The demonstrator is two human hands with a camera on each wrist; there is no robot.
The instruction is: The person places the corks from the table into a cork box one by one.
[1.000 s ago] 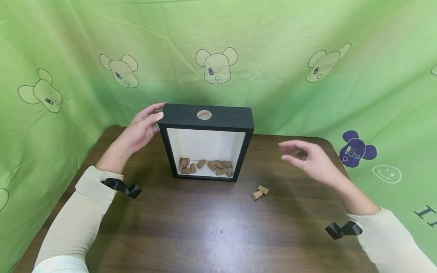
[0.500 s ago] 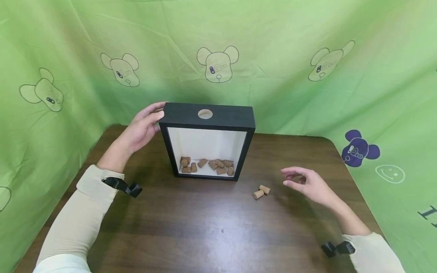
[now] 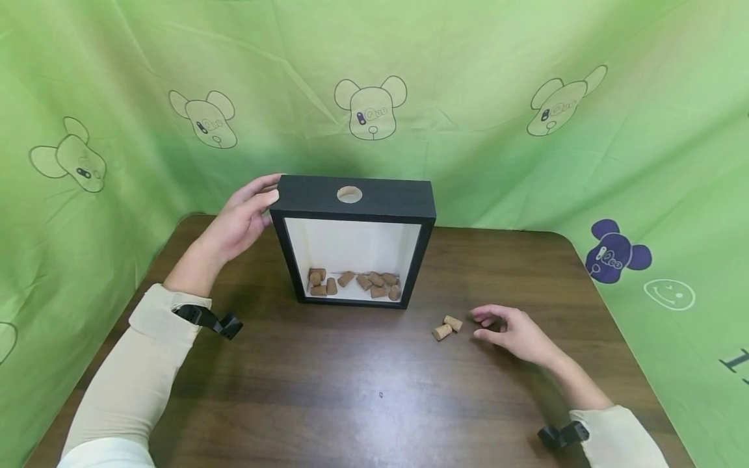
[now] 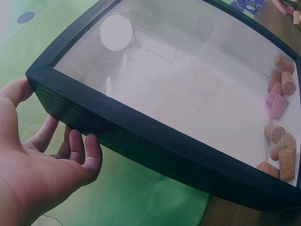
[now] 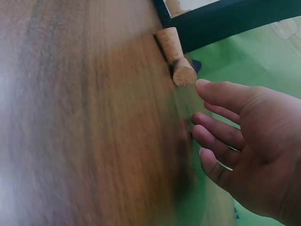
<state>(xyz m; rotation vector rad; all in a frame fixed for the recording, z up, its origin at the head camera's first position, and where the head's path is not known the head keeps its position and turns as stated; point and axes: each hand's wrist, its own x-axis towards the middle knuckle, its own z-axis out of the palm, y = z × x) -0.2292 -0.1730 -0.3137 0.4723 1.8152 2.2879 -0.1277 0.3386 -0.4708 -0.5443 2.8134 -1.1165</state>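
A black shadow box (image 3: pixel 354 207) with a clear front and a round hole (image 3: pixel 350 194) in its top stands upright on the table. Several corks (image 3: pixel 377 284) lie inside along its bottom. At the box's upper left corner, my left hand (image 3: pixel 236 220) holds the side, thumb at the front edge and fingers toward the back; the left wrist view shows its fingertips (image 4: pixel 93 148) against the black side. Two loose corks, one nearer (image 3: pixel 442 333) and one farther (image 3: pixel 453 323), touch each other right of the box. Just right of them hovers my right hand (image 3: pixel 515 331), fingers loosely bent, holding nothing.
The brown wooden table (image 3: pixel 328 403) has rounded back corners. A green curtain (image 3: pixel 468 78) printed with cartoon bear heads hangs close behind and at both sides. Black wrist cameras (image 3: pixel 213 320) sit on both cuffs.
My right hand has come down and toward me, then left, closer to the two loose corks. My left hand, the box and the corks have stayed in place.
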